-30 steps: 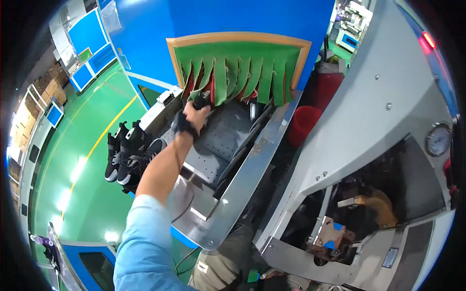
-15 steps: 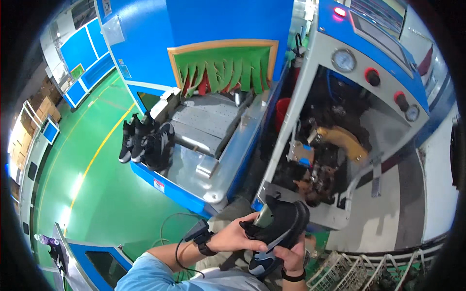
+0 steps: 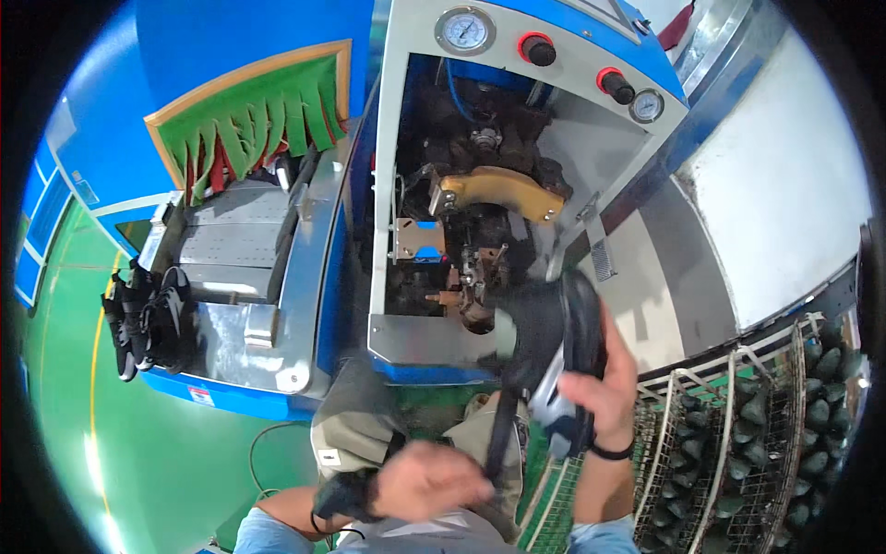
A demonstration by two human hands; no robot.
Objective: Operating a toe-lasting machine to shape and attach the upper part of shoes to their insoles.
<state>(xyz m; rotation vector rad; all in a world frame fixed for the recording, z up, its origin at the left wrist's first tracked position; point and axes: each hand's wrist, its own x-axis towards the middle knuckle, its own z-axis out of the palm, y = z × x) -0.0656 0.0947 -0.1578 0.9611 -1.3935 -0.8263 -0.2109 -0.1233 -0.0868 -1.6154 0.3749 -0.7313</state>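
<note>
In my right hand is a black shoe with grey-white side panels, its fingers wrapped round the sole side. The shoe is tilted in front of the open machine, and a pale green form shows at its opening. A dark strap hangs below the shoe. My left hand is low over my lap, off the shoe, blurred by motion. Its fingers look stretched out near the strap, with nothing visible in them. A machine clamp sits behind the shoe, in the machine's opening.
The machine frame carries gauges, red-ringed knobs and a curved yellow pad. To the left, several black shoes stand on a metal ledge beside a conveyor with green strip curtains. At lower right, a wire rack holds dark green foot-shaped forms.
My view has swung right, toward the machine. My left hand has let go of the shoe and dropped to my lap; my right hand alone has raised the shoe before the machine.
</note>
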